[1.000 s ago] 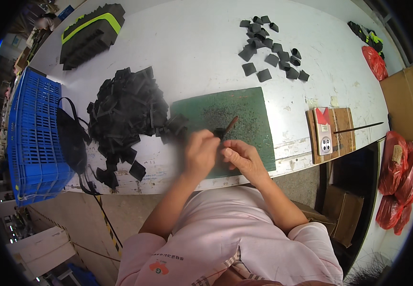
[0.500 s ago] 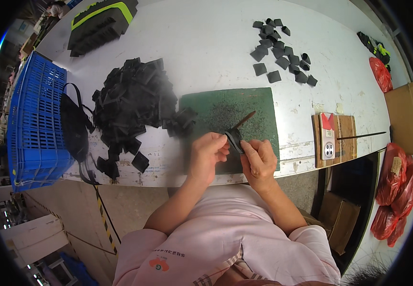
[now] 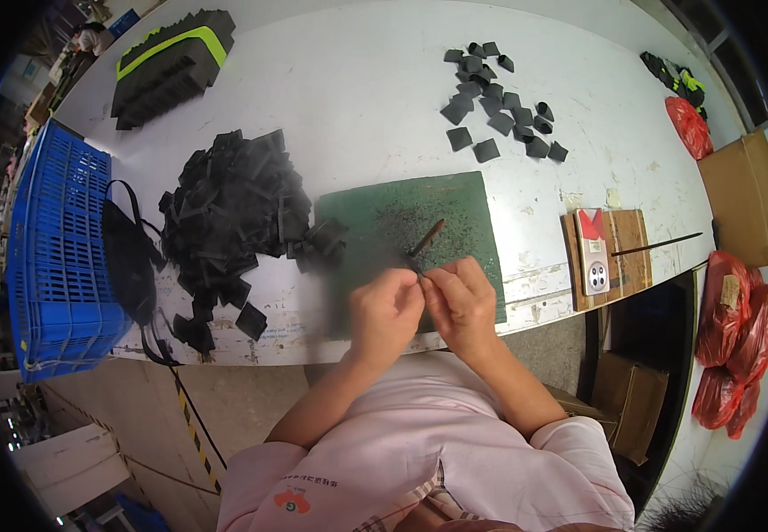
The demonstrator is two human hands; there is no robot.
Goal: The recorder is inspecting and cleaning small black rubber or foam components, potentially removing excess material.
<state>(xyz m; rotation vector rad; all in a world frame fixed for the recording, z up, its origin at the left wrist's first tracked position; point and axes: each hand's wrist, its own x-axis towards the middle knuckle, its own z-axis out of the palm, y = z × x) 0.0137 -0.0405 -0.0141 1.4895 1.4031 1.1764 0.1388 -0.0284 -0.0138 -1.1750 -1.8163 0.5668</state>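
My left hand (image 3: 384,310) and my right hand (image 3: 462,301) meet fingertip to fingertip over the near part of the green mat (image 3: 340,208). Both are closed in a pinch around a small black piece (image 3: 416,268), which the fingers hide almost wholly. Just beyond the fingertips, a slim reddish-brown tool (image 3: 428,238) lies on the mat, its near end dark and blurred. Dark crumbs are scattered around it. Left of the mat rises a big heap of flat black pieces (image 3: 233,204). Farther off to the right, several folded black pieces (image 3: 490,97) lie spread out.
A blue plastic crate (image 3: 60,257) stands at the left, a black strapped bag (image 3: 127,257) beside it. Far left is a dark stack with a yellow-green band (image 3: 171,62). A wooden board (image 3: 628,257) carries a small white device (image 3: 593,257). Red bags (image 3: 725,310) hang right.
The black piece, seen as a folded loop between my hands before, is now mostly covered. My fingertips have come closer together. The whole view has shifted slightly.
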